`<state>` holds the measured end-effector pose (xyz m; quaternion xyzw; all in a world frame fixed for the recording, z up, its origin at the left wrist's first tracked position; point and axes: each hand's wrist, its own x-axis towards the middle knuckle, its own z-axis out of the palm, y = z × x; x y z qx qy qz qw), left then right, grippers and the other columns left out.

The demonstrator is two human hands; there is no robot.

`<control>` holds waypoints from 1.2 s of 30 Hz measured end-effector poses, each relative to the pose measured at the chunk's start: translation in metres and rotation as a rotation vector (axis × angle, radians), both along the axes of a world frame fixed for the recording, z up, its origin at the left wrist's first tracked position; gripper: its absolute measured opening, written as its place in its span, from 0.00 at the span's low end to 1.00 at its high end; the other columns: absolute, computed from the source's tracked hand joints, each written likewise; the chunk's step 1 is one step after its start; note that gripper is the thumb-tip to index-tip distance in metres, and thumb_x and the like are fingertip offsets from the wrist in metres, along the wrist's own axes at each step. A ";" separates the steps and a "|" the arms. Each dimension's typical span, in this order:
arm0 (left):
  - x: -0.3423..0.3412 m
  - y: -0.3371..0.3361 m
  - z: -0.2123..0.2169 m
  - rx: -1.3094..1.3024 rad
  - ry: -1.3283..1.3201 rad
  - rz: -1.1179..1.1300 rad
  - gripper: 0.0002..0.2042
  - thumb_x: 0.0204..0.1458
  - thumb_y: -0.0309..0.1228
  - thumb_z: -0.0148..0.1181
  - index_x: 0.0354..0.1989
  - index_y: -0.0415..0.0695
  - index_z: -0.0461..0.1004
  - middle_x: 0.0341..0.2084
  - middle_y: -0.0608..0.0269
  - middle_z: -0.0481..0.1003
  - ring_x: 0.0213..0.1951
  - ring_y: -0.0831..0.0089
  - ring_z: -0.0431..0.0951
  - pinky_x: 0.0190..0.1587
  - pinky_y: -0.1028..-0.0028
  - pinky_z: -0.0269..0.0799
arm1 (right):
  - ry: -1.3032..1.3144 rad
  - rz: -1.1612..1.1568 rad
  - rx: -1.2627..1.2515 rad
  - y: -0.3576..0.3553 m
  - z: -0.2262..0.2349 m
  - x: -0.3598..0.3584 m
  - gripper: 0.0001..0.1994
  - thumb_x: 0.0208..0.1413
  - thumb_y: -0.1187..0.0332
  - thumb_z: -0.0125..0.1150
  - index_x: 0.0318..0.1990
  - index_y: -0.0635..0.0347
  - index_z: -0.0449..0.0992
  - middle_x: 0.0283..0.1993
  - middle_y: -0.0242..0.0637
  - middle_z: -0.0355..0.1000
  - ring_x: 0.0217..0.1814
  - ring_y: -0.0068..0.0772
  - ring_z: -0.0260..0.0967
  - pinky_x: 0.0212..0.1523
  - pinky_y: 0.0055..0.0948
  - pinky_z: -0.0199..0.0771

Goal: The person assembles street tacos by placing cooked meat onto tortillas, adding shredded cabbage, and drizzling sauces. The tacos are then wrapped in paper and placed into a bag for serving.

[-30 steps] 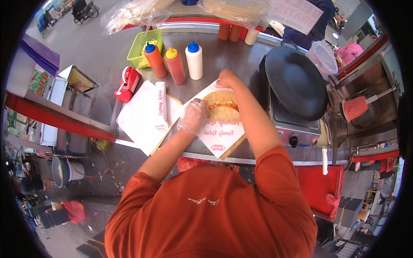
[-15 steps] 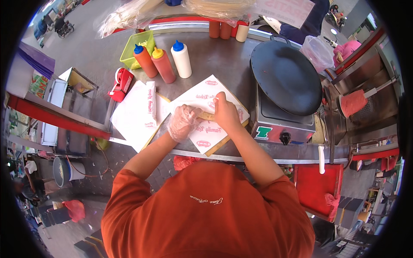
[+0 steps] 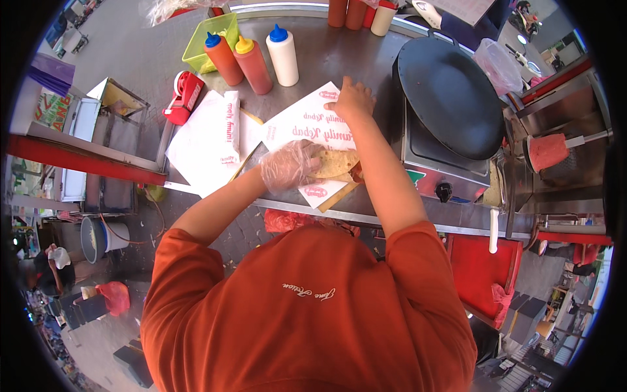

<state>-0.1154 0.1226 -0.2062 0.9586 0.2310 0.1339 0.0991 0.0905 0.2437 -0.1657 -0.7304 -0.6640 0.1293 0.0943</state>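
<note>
My left hand (image 3: 286,166), in a clear plastic glove, is closed around a rolled flatbread wrap (image 3: 334,164). Red filling shows at the wrap's right end, partly behind my right forearm. The wrap lies over white paper printed in red (image 3: 305,128), spread on the counter with a yellowish sheet edge showing beneath. At that paper's far corner is my bare right hand (image 3: 354,101), its thumb and fingers apart. Left of them rests a long paper-wrapped packet (image 3: 230,127) on more white sheets (image 3: 196,147).
Three squeeze bottles (image 3: 253,65) stand behind the paper, near a green basket (image 3: 219,39) and a red tape dispenser (image 3: 184,98). At right, a large dark griddle pan (image 3: 450,98) sits on a stove (image 3: 434,173). A white-handled tool (image 3: 494,232) juts over the counter edge.
My right hand has moved from the wrap to the paper's far corner, and its fingers have spread. The flatbread, mostly covered by paper and hands before, now shows in my left hand.
</note>
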 end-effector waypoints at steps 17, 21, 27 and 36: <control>-0.006 -0.016 -0.006 0.110 -0.090 0.028 0.17 0.62 0.44 0.65 0.55 0.50 0.79 0.58 0.53 0.75 0.57 0.50 0.75 0.60 0.52 0.71 | 0.256 0.932 0.375 -0.208 -0.019 0.034 0.09 0.56 0.65 0.69 0.44 0.53 0.84 0.42 0.26 0.79 0.49 0.35 0.70 0.54 0.39 0.66; -0.009 -0.020 -0.005 0.005 -0.007 -0.030 0.16 0.62 0.38 0.64 0.55 0.46 0.81 0.52 0.54 0.79 0.53 0.55 0.77 0.58 0.54 0.73 | 0.225 0.972 0.292 -0.211 -0.015 0.031 0.11 0.55 0.69 0.67 0.46 0.56 0.83 0.44 0.30 0.78 0.51 0.39 0.71 0.56 0.41 0.66; -0.024 -0.024 0.007 -0.218 -0.113 0.050 0.18 0.68 0.38 0.59 0.60 0.41 0.79 0.53 0.52 0.80 0.56 0.52 0.78 0.63 0.56 0.73 | 0.280 0.813 0.343 -0.204 -0.013 0.030 0.11 0.56 0.74 0.65 0.46 0.58 0.84 0.44 0.34 0.78 0.52 0.42 0.71 0.57 0.41 0.66; -0.041 -0.025 0.021 -0.395 -0.135 0.024 0.20 0.71 0.40 0.55 0.62 0.39 0.77 0.60 0.51 0.78 0.63 0.52 0.75 0.69 0.55 0.69 | 0.377 0.666 0.252 -0.197 0.001 0.029 0.04 0.55 0.71 0.72 0.38 0.54 0.87 0.36 0.29 0.82 0.46 0.38 0.74 0.54 0.41 0.66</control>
